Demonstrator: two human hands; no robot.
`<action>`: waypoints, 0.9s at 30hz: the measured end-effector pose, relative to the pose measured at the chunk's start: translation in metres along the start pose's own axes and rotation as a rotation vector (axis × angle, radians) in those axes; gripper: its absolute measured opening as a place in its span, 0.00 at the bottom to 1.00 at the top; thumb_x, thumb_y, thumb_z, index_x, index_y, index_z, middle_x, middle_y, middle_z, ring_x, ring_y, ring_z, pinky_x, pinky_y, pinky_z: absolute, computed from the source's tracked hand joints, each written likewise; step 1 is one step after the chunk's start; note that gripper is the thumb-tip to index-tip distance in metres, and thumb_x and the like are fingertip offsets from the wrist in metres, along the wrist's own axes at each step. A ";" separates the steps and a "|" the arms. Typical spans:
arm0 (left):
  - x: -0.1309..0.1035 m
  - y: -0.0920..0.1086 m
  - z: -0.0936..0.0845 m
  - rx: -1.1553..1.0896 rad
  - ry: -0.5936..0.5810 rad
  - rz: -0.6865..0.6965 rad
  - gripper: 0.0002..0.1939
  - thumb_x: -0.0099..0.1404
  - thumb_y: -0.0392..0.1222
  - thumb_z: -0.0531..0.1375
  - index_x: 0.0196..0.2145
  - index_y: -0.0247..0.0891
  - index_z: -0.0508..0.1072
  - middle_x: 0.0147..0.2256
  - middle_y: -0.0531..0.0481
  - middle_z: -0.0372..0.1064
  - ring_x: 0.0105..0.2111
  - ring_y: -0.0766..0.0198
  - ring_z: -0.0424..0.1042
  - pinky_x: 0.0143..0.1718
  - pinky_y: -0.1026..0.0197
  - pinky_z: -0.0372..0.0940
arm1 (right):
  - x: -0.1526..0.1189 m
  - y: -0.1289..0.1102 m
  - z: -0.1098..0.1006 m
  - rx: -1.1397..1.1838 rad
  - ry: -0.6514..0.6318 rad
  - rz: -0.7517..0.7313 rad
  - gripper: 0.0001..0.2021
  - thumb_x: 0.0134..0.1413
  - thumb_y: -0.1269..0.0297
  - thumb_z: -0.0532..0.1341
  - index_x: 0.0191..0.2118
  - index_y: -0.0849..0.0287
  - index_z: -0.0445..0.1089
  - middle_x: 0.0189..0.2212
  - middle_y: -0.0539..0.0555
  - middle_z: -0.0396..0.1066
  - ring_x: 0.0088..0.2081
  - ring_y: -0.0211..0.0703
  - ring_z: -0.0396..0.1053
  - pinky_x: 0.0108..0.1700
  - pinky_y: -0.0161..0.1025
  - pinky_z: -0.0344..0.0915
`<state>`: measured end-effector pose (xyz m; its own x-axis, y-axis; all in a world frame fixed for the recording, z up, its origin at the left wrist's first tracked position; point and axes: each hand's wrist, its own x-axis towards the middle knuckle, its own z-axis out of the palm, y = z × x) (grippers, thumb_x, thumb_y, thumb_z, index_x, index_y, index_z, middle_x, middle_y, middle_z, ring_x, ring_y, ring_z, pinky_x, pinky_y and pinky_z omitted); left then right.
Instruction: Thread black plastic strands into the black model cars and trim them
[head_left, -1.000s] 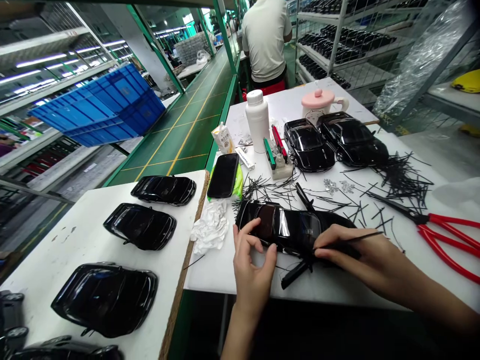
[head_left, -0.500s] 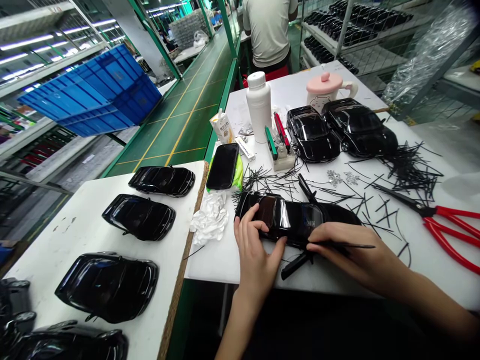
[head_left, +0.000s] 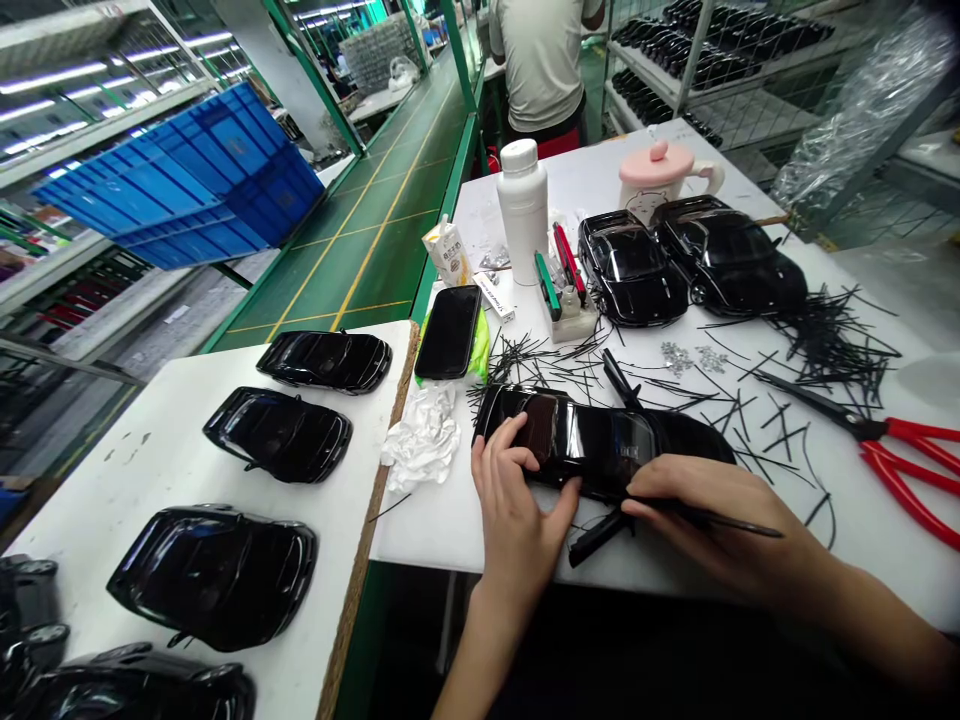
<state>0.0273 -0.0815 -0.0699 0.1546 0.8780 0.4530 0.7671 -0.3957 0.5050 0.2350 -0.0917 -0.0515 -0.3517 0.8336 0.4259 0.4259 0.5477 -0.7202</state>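
Observation:
A glossy black model car (head_left: 600,440) lies in front of me with its doors swung out on both sides. My left hand (head_left: 521,500) holds its left end, fingers over the body and thumb along the near side. In a pinch, my right hand (head_left: 727,520) grips a thin black stick-like tool (head_left: 739,522) by the near open door (head_left: 596,538). The tool's tip is hidden by the fingers and the car. Short black strips (head_left: 525,357) lie scattered behind the car.
Two more black model cars (head_left: 634,270) stand behind, near a pink-lidded mug (head_left: 654,170) and white bottle (head_left: 523,215). Red-handled scissors (head_left: 877,430) lie right. A phone (head_left: 448,332) and crumpled tissue (head_left: 421,435) are left. Several cars (head_left: 217,570) sit on the left board; a person (head_left: 540,65) is beyond.
The view has shifted slightly, so the table things appear a little further right. The right hand's tool slants down more at its free end. Left hand stays on the car.

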 end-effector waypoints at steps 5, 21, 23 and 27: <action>0.000 0.001 0.001 0.008 0.004 0.003 0.19 0.63 0.35 0.64 0.39 0.44 0.54 0.57 0.31 0.69 0.60 0.46 0.68 0.63 0.29 0.53 | 0.000 0.000 0.001 -0.011 0.012 -0.007 0.04 0.66 0.68 0.60 0.39 0.54 0.72 0.30 0.52 0.78 0.31 0.41 0.77 0.37 0.37 0.74; -0.001 0.001 0.001 -0.001 0.008 0.001 0.20 0.63 0.35 0.65 0.39 0.43 0.54 0.56 0.31 0.69 0.60 0.45 0.68 0.63 0.27 0.54 | -0.001 0.000 0.006 -0.092 -0.010 -0.083 0.04 0.67 0.71 0.60 0.41 0.55 0.67 0.31 0.51 0.76 0.32 0.41 0.74 0.38 0.39 0.70; -0.002 0.001 0.001 -0.005 0.007 0.001 0.20 0.63 0.34 0.64 0.40 0.43 0.54 0.56 0.32 0.69 0.60 0.45 0.69 0.63 0.26 0.53 | -0.001 -0.002 0.007 -0.114 -0.007 -0.101 0.04 0.67 0.72 0.59 0.41 0.55 0.67 0.31 0.51 0.75 0.33 0.42 0.73 0.38 0.39 0.69; -0.004 0.001 0.002 0.032 0.005 -0.069 0.22 0.62 0.34 0.66 0.40 0.43 0.54 0.58 0.31 0.67 0.66 0.38 0.60 0.62 0.18 0.46 | 0.003 -0.007 0.009 -0.112 -0.039 -0.080 0.06 0.67 0.74 0.58 0.41 0.56 0.66 0.31 0.52 0.73 0.32 0.40 0.70 0.36 0.37 0.68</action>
<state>0.0285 -0.0847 -0.0728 0.0974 0.9016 0.4215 0.7953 -0.3251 0.5117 0.2237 -0.0942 -0.0497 -0.4193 0.7845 0.4568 0.4845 0.6189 -0.6182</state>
